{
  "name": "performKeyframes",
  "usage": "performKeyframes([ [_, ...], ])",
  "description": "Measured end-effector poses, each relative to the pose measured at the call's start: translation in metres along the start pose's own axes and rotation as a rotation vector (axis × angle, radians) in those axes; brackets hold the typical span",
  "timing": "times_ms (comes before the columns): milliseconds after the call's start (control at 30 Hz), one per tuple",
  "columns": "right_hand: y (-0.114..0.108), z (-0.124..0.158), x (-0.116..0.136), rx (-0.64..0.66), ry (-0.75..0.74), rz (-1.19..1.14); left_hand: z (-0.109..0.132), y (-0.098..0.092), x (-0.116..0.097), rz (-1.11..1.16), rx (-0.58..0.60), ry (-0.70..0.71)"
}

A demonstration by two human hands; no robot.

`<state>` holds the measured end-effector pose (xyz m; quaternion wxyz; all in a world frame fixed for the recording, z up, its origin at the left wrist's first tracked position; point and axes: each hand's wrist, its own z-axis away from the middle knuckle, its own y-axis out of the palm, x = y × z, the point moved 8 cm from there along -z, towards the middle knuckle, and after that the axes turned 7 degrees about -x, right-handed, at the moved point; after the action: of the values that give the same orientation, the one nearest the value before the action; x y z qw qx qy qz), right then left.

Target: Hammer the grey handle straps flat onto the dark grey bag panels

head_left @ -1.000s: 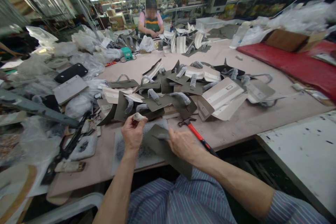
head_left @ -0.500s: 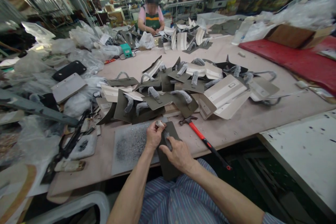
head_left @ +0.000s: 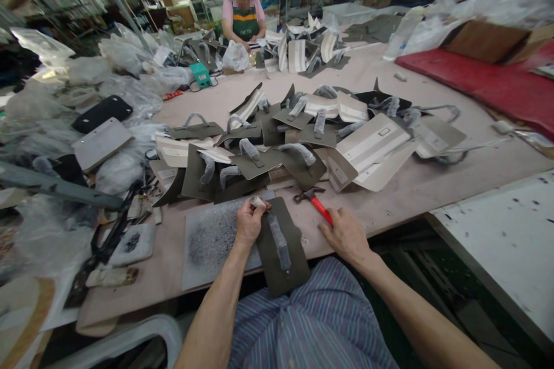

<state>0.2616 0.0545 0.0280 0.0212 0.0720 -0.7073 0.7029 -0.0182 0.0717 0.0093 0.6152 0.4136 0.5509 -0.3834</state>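
A dark olive flap piece (head_left: 289, 265) with a wrapped handle (head_left: 279, 241) lies over the table's near edge, partly on a scuffed grey metal plate (head_left: 208, 245). My left hand (head_left: 249, 220) is closed on the top end of the piece, pinching a small whitish wrapped end between thumb and fingers. My right hand (head_left: 345, 234) rests over the red handle of a hammer (head_left: 315, 201) just right of the piece, fingers curling round it.
A heap of olive and cream flap pieces (head_left: 298, 138) covers the middle of the table. Plastic bags and tools clutter the left side (head_left: 108, 127). A red mat (head_left: 476, 86) lies far right, a white board (head_left: 502, 242) near right. Another person (head_left: 242, 11) works at the far end.
My right hand left the olive piece and moved right onto the hammer handle. The piece now lies flat with its wrapped handle showing. My left hand stayed at its top end.
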Motion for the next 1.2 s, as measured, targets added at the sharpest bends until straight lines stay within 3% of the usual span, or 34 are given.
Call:
performKeyframes([
  [100, 0.009, -0.001, -0.012, 0.04, 0.067, -0.088, 0.0, 0.001, -0.001, -0.024, 0.01, 0.02],
  [233, 0.024, -0.003, -0.022, 0.215, 0.322, -0.642, 0.002, 0.004, -0.007, -0.145, 0.046, 0.087],
  [367, 0.023, 0.01, -0.001, 0.442, 0.375, -0.934, 0.008, 0.009, -0.017, -0.335, 0.088, 0.218],
  [467, 0.005, 0.022, 0.023, 0.479, 0.361, -1.057, 0.015, 0.013, -0.022, -0.408, 0.111, 0.298],
  [567, -0.036, 0.017, 0.045, 0.2, 0.149, -1.0, 0.018, 0.014, -0.021, -0.445, 0.102, 0.329],
  [633, -0.069, 0.011, 0.062, -0.016, -0.087, -0.775, 0.018, 0.013, -0.018, -0.471, 0.088, 0.333],
  [700, -0.09, 0.005, 0.081, -0.072, -0.282, -0.504, 0.017, 0.013, -0.016, -0.503, 0.085, 0.327],
  [767, -0.109, -0.001, 0.095, -0.026, -0.409, -0.314, 0.016, 0.013, -0.015, -0.515, 0.088, 0.319],
  [833, -0.141, -0.006, 0.104, -0.094, -0.472, -0.292, 0.016, 0.014, -0.015, -0.499, 0.098, 0.315],
  [900, -0.182, -0.008, 0.103, -0.336, -0.438, -0.436, 0.017, 0.014, -0.016, -0.474, 0.1, 0.319],
  [967, -0.207, -0.001, 0.091, -0.61, -0.324, -0.598, 0.017, 0.013, -0.017, -0.465, 0.093, 0.319],
  [1000, -0.207, 0.003, 0.087, -0.677, -0.286, -0.635, 0.017, 0.013, -0.017, -0.465, 0.088, 0.317],
  [1067, -0.182, 0.004, 0.09, -0.579, -0.301, -0.561, 0.017, 0.012, -0.016, -0.469, 0.085, 0.309],
  [1133, -0.136, 0.001, 0.095, -0.257, -0.365, -0.364, 0.017, 0.013, -0.015, -0.462, 0.096, 0.304],
  [1200, -0.096, 0.001, 0.085, 0.021, -0.348, -0.208, 0.017, 0.014, -0.014, -0.444, 0.106, 0.302],
])
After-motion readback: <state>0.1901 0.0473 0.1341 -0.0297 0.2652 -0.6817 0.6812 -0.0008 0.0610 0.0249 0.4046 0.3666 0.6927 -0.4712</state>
